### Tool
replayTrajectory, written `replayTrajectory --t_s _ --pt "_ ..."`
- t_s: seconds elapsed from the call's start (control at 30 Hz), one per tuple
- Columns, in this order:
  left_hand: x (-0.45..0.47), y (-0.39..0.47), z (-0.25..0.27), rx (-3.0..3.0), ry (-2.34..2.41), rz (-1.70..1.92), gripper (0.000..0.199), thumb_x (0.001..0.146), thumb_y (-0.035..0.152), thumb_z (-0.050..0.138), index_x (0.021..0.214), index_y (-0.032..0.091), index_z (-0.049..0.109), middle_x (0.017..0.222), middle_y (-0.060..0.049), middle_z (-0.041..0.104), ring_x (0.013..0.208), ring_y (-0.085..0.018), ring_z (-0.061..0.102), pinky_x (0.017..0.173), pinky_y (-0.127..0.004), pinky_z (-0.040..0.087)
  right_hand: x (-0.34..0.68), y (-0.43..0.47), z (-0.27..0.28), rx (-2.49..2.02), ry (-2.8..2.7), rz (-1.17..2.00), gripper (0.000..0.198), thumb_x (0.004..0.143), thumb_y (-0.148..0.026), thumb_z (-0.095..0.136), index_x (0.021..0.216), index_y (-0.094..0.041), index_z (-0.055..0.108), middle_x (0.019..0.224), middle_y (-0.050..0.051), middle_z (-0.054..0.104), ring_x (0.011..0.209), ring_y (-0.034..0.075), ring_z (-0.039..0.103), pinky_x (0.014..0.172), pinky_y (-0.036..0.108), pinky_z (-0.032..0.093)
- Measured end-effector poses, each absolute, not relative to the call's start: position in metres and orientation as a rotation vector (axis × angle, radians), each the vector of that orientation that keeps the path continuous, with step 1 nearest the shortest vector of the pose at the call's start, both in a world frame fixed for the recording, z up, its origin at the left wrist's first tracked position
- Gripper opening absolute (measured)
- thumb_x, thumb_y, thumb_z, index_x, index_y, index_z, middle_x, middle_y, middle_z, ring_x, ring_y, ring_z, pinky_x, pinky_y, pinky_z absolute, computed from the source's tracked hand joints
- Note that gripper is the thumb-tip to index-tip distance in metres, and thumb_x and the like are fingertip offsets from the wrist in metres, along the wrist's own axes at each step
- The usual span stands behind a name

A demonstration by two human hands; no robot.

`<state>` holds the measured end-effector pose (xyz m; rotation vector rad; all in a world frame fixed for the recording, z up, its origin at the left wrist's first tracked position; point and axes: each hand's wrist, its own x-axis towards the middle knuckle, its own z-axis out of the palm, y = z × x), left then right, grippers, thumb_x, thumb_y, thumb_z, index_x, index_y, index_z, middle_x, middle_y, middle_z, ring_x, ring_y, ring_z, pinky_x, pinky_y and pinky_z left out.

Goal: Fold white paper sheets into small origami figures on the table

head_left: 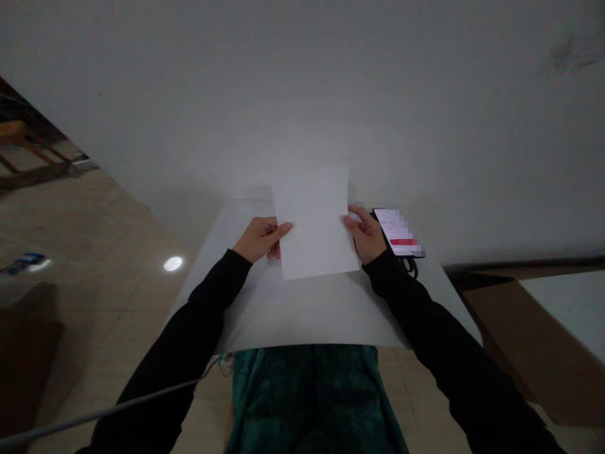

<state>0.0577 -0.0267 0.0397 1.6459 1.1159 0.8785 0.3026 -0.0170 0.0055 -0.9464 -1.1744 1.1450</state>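
Note:
Between my two hands a blank white sheet of paper (316,227) is held up, tilted slightly, above a white table (307,325). My left hand (262,238) pinches its left edge, thumb on the front and fingers behind. At the right edge, my right hand (366,234) grips the sheet with the thumb near the border; some of its fingers are hidden. More white paper (253,287) lies flat on the table under and beside my left hand. Just right of my right hand rests a phone (399,233) with a lit, partly blurred screen.
Behind the table rises a pale wall (302,94). A dark cable (410,268) sits by the phone, and a grey cord (155,392) crosses my left sleeve. Brown boxes stand on the floor at the left (28,353) and right (529,340). A wooden stool (23,142) is far left.

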Motion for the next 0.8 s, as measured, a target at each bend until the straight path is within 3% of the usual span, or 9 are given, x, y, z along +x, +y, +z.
replayTrajectory --t_s 0.07,0.13,0.23,0.3,0.37,0.5,0.6,0.73,0.8 --pt "0.059 -0.024 0.035 1.557 1.111 0.957 0.042 0.076 0.056 0.062 0.061 0.018 0.052 0.038 0.002 0.053 0.027 -0.007 0.042 0.029 -0.019 0.031 0.307 -0.019 0.013 -0.926 -1.189 1.073 0.049 0.075 -0.042 0.065 0.121 -0.034 0.054 0.088 -0.003 0.069 0.068 0.015 0.065 0.062 0.032 0.055" --pt "0.058 -0.021 0.031 1.450 1.099 1.008 0.042 0.073 0.056 0.066 0.061 0.018 0.053 0.039 0.002 0.052 0.027 -0.007 0.041 0.028 -0.019 0.030 0.313 -0.021 0.021 -0.870 -1.280 1.048 0.050 0.075 -0.036 0.066 0.123 -0.036 0.054 0.103 -0.002 0.068 0.080 0.016 0.066 0.071 0.036 0.057" --pt "0.058 -0.019 0.027 1.356 1.074 0.970 0.043 0.070 0.057 0.069 0.060 0.018 0.054 0.039 0.002 0.051 0.027 -0.007 0.040 0.027 -0.019 0.027 0.322 -0.020 0.029 -0.738 -1.494 1.026 0.033 0.068 -0.029 0.072 0.101 -0.031 0.068 0.120 0.000 0.062 0.106 0.021 0.061 0.091 0.041 0.052" --pt "0.060 -0.021 0.025 1.359 1.058 0.869 0.043 0.070 0.058 0.068 0.059 0.018 0.055 0.040 0.001 0.053 0.027 -0.007 0.040 0.028 -0.019 0.029 0.325 -0.018 0.030 -0.684 -1.587 1.024 0.026 0.062 -0.025 0.077 0.087 -0.028 0.072 0.119 0.001 0.062 0.113 0.022 0.057 0.098 0.043 0.048" --pt "0.063 -0.024 0.023 1.397 1.034 0.749 0.042 0.071 0.057 0.067 0.061 0.017 0.057 0.041 0.000 0.055 0.029 -0.009 0.044 0.031 -0.020 0.036 0.327 -0.016 0.028 -0.682 -1.601 1.041 0.019 0.060 -0.025 0.079 0.078 -0.026 0.072 0.111 0.002 0.065 0.106 0.022 0.061 0.090 0.043 0.052" --pt "0.070 -0.027 0.023 1.525 0.985 0.681 0.036 0.069 0.051 0.071 0.073 0.016 0.063 0.059 -0.004 0.066 0.053 -0.014 0.063 0.050 -0.024 0.052 0.326 -0.016 0.022 -0.740 -1.467 1.091 0.011 0.071 -0.034 0.072 0.071 -0.023 0.070 0.080 0.000 0.067 0.068 0.016 0.065 0.059 0.035 0.058" --pt "0.068 -0.023 0.026 1.589 1.042 0.927 0.039 0.075 0.053 0.064 0.087 0.016 0.064 0.078 -0.007 0.069 0.069 -0.016 0.067 0.060 -0.027 0.054 0.327 -0.016 0.025 -0.813 -1.400 1.054 0.015 0.070 -0.036 0.073 0.069 -0.021 0.070 0.066 -0.003 0.063 0.056 0.012 0.061 0.057 0.032 0.057" --pt "0.059 -0.014 0.033 1.606 1.005 1.332 0.051 0.081 0.056 0.055 0.111 0.016 0.062 0.107 -0.011 0.068 0.094 -0.021 0.065 0.079 -0.033 0.053 0.329 -0.019 0.034 -0.875 -1.457 0.970 0.015 0.067 -0.034 0.076 0.064 -0.021 0.069 0.062 -0.003 0.064 0.053 0.010 0.057 0.052 0.025 0.050" --pt "0.054 -0.013 0.037 1.561 0.888 1.338 0.061 0.083 0.063 0.046 0.122 0.016 0.057 0.113 -0.014 0.066 0.097 -0.022 0.065 0.080 -0.035 0.052 0.328 -0.021 0.036 -0.866 -1.516 0.960 0.013 0.066 -0.032 0.076 0.063 -0.021 0.069 0.062 -0.003 0.064 0.054 0.009 0.055 0.050 0.023 0.046"
